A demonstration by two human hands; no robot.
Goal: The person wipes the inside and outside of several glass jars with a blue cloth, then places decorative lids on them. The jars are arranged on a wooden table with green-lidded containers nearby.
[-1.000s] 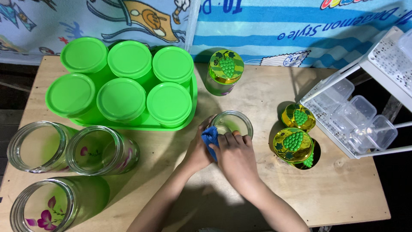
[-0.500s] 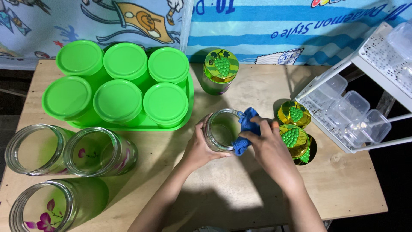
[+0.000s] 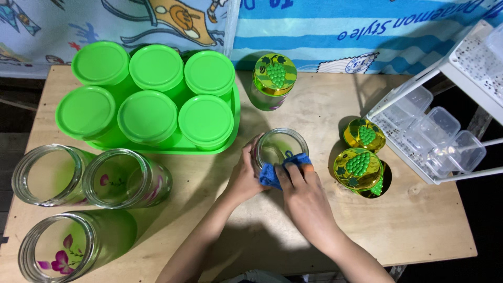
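Note:
An open glass jar [image 3: 279, 146] stands upright at the middle of the wooden table [image 3: 419, 225]. My left hand [image 3: 244, 173] grips its left side. My right hand [image 3: 302, 188] presses a blue cloth [image 3: 272, 175] against the jar's near rim and wall. Two gold lids with green grape tops [image 3: 359, 169] [image 3: 364, 134] lie just right of the jar.
A green tray [image 3: 233, 131] holds several green-lidded containers at the back left. A lidded glass jar [image 3: 272, 78] stands behind the open jar. Three open glass jars [image 3: 126, 178] [image 3: 44, 175] [image 3: 63, 251] stand at the left. A white rack [image 3: 435, 120] with clear boxes is at the right.
My right hand with the blue cloth went from the jar's near left side round to its right side, then back to the near rim. My left hand stayed on the jar.

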